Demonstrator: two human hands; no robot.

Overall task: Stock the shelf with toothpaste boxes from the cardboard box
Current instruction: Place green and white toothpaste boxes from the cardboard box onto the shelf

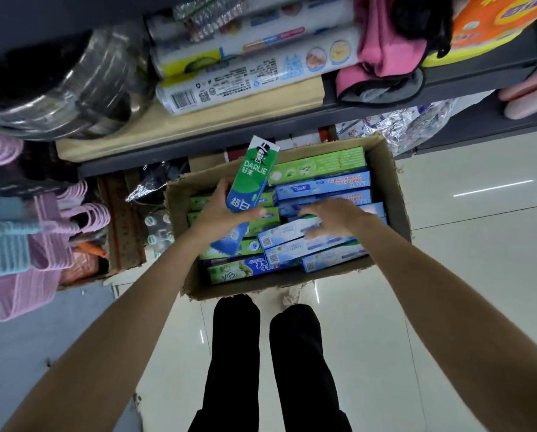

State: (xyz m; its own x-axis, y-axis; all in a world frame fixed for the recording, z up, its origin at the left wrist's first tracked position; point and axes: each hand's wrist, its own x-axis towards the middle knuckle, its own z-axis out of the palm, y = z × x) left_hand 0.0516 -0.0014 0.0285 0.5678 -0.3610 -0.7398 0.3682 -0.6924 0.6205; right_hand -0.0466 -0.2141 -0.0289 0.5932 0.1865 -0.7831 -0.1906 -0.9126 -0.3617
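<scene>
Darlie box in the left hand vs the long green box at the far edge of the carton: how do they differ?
1. The Darlie box is lifted and stands near upright, gripped by the left hand; the long green box lies flat in the cardboard box.
2. The Darlie box is green and blue with a large logo; the long green box is lighter green with small print.
Both are long, narrow toothpaste cartons.

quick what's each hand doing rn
Left hand: grips an upright green Darlie toothpaste box.
Right hand: fingers curled on a pale blue toothpaste box in the cardboard box.
</scene>
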